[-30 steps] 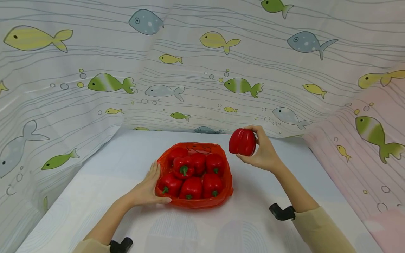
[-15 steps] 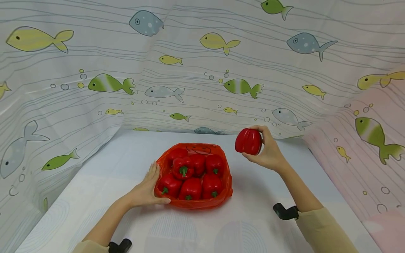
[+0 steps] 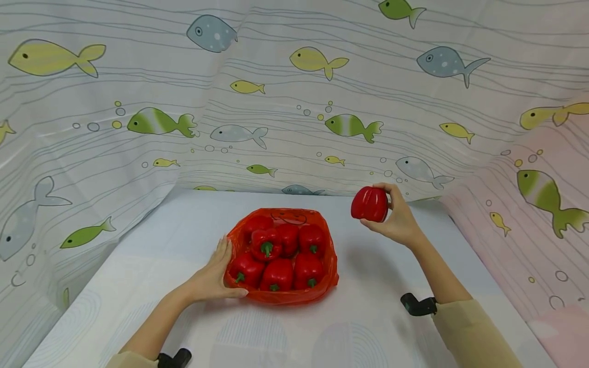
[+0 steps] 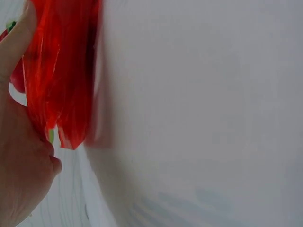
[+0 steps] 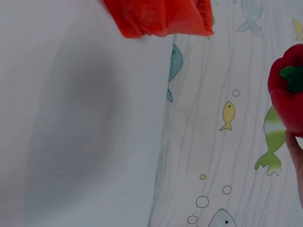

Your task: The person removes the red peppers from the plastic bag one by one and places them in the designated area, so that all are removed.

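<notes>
My right hand (image 3: pixel 399 221) holds a glossy red bell pepper (image 3: pixel 369 204) in the air over the back right of the table, thumb below and fingers above. Its green stem (image 5: pixel 293 78) shows in the right wrist view. Left of it stands a red plastic bag (image 3: pixel 294 297), open at the top, with several red bell peppers (image 3: pixel 278 274) inside. My left hand (image 3: pixel 210 280) rests against the bag's left side, fingers extended along it and thumb at the front. In the left wrist view the thumb (image 4: pixel 21 40) lies along the red plastic.
The white table (image 3: pixel 184 332) carries pale arch patterns near its front. A curtain (image 3: pixel 285 153) printed with fish hangs behind the table and along both sides. Each wrist wears a black camera mount, such as the right mount (image 3: pixel 417 305).
The right hand has moved to the right with the bell pepper, away from the bag. The left hand and the bag have stayed nearly in place.
</notes>
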`<state>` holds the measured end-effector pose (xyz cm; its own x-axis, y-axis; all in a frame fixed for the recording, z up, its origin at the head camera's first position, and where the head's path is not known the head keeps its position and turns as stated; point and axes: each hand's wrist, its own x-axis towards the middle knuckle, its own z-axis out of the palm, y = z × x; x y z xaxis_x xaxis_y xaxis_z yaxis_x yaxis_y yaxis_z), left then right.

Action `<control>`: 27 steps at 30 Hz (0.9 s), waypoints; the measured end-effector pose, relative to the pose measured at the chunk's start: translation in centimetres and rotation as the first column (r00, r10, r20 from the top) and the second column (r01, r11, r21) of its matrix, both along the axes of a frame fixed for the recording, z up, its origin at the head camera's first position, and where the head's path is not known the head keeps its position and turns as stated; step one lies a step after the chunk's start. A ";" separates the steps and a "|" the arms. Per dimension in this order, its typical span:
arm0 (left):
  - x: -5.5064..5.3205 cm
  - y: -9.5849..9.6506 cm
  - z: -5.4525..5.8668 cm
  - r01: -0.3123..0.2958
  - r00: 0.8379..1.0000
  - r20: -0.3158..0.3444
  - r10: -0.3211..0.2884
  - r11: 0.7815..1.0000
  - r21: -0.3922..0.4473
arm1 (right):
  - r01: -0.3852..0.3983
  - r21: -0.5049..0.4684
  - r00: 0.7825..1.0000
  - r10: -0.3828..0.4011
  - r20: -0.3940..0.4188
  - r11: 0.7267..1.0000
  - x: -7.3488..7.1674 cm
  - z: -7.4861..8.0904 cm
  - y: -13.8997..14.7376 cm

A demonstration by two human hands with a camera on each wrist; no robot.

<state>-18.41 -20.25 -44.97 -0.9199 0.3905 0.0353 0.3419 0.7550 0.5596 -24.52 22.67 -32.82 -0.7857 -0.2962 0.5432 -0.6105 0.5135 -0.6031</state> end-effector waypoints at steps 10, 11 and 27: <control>-0.1 0.0 0.0 -0.002 1.000 0.014 0.002 1.000 0.005 | 0.006 -0.007 0.993 -0.005 0.118 1.000 -2.7 -2.9 1.1; -0.1 0.0 -0.1 -0.004 1.000 0.016 0.004 1.000 0.004 | 0.011 -0.002 0.989 -0.011 0.151 1.000 -3.3 -3.6 1.3; 0.0 0.1 -0.3 -0.006 1.000 0.020 0.006 1.000 0.007 | 0.024 0.082 0.890 -0.059 0.452 0.996 -6.6 -8.6 1.0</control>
<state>-18.43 -20.18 -45.28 -0.9228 0.3847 0.0198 0.3263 0.7532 0.5712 -31.17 23.69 -41.44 -0.9536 -0.2830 0.1026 -0.2564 0.5852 -0.7693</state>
